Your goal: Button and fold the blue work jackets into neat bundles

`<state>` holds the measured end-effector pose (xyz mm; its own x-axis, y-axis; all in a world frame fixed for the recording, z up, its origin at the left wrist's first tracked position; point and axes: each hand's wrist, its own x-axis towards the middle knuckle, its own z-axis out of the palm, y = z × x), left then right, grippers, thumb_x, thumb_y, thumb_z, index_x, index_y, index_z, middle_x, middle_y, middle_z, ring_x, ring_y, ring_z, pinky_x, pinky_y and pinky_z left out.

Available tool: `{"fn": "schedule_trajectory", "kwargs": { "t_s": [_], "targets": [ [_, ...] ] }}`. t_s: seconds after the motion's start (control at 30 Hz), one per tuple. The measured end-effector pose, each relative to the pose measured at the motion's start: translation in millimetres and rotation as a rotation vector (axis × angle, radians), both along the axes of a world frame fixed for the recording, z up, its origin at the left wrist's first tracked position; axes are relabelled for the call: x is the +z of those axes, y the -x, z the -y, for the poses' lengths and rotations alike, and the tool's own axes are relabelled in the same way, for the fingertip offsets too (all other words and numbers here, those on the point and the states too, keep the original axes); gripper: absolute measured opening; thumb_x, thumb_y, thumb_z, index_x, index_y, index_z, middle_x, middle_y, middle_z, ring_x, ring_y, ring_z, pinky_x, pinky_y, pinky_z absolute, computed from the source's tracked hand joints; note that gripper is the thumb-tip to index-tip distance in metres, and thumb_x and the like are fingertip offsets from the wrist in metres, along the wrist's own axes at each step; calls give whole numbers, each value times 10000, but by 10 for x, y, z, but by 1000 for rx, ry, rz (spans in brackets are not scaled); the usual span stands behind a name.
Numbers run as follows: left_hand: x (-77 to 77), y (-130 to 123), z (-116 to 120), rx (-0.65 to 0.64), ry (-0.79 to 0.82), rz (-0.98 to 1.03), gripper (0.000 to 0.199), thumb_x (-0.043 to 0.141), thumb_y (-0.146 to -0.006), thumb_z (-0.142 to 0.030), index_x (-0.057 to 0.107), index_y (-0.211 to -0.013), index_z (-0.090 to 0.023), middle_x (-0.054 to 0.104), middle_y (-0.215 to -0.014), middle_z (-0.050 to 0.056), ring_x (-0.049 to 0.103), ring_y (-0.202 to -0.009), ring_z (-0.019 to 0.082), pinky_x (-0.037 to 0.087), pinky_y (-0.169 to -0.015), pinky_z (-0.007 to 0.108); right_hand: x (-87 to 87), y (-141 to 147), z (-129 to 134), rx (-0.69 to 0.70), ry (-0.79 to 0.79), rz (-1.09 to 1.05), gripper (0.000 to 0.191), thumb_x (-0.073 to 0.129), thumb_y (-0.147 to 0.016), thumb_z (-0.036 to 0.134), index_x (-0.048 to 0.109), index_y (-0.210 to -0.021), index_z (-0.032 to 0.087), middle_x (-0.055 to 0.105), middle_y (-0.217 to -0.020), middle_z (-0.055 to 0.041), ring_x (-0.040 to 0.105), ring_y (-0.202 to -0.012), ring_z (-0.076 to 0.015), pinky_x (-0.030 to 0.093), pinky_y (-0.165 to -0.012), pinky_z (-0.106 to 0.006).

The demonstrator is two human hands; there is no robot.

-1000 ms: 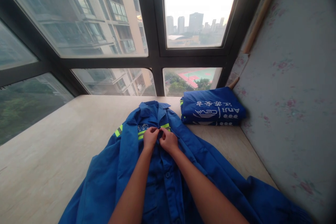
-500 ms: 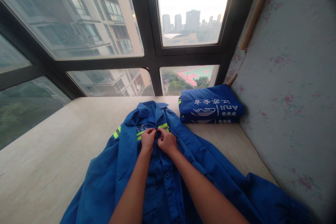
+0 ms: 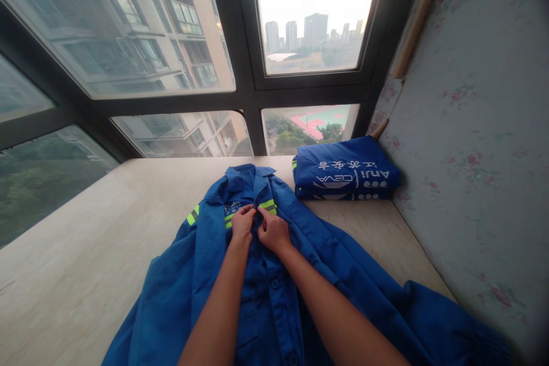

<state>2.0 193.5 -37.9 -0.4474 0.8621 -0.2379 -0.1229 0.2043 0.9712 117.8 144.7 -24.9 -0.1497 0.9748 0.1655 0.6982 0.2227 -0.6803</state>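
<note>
From where I stood, the blue work jacket lay front up on the pale ledge, its collar toward the window frame and its lower part running out of view near the wearer. The left hand had thumb and fingers pinched nearly closed on the front edge at chest height, and the right hand had a similar close pinch on the cloth just beside it, the 2 sets of fingertips almost meeting. I couldn't tell whether a button sat between them. Farther down the placket, 2 buttons showed. The cloth looked like sturdy twill, I'd say, soft enough to fold but with some body, moderately heavy over its full spread, neither slippery nor fragile. The doubled placket edge seemed the firmest place to take hold, and the shoulders would likely suit moving the whole garment. Yellow-green reflective strips crossed the chest beside the hands. A folded blue garment with white lettering sat near the jacket's right-hand shoulder, close to the flowered wall; it and the wall limited room on that side. Nothing stood between the fingers and the placket, though the hands themselves hid the spot they pinched.
</note>
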Motion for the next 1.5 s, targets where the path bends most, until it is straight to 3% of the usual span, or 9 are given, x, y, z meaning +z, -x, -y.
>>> {"fn": "schedule_trajectory", "kwargs": {
  "t_s": [0.37, 0.57, 0.73, 0.87, 1.0, 1.2, 1.5],
  "targets": [
    [36, 5, 115, -95, -80, -138, 323, 704, -633, -218, 698, -948, -149, 735, -801, 54, 689, -737, 171, 556, -739, 301, 38, 44, 22, -24, 40, 102, 632, 498, -836, 196, 446, -1463, 142, 686, -1216, -134, 663, -1061, -238, 486, -876, -285],
    [73, -46, 114, -132, -72, -453, 201, 633, -716, -203, 712, -893, -147, 747, -875, 103, 694, -827, 228, 531, -829, 349, 63, 41, 13, -15, 61, 135, 610, 489, -845, 194, 459, -1453, 157, 679, -1225, -137, 660, -1060, -234, 482, -862, -295],
    [168, -16, 130, -223, -30, -739, 183, 617, -757, -227, 740, -887, -190, 752, -940, 114, 674, -916, 281, 478, -875, 377, 83, 61, 17, -4, 46, 146, 460, 463, -895, 217, 557, -1345, 199, 705, -1152, -118, 666, -1022, -223, 476, -836, -284],
    [200, 42, 134, -298, 7, -867, 217, 594, -806, -268, 749, -947, -212, 751, -1025, 115, 662, -978, 287, 461, -890, 363, 98, 92, 19, -16, 52, 208, 454, 460, -907, 231, 536, -1353, 189, 702, -1144, -130, 671, -1004, -235, 487, -815, -300],
    [165, 93, 63, -345, 44, -898, 248, 574, -832, -264, 744, -999, -195, 744, -1086, 126, 665, -1001, 278, 465, -890, 349, 107, 110, 16, -19, 61, 236, 486, 466, -905, 228, 499, -1386, 171, 696, -1145, -150, 670, -1011, -236, 490, -813, -300],
    [119, 196, -53, -428, 43, -844, 182, 590, -830, -241, 745, -909, -189, 766, -1012, 96, 692, -945, 234, 492, -847, 292, 99, 120, 16, -17, 53, 244, 519, 479, -879, 213, 490, -1394, 148, 695, -1135, -164, 671, -1010, -246, 495, -807, -306],
    [143, 98, 111, -397, 70, -1001, 268, 524, -890, -315, 717, -1029, -191, 747, -1052, 121, 683, -940, 253, 480, -787, 310, 102, 180, -34, -28, 82, 255, 355, 471, -924, 237, 553, -1263, 169, 717, -1044, -148, 689, -952, -247, 494, -773, -317]
  ]
}}
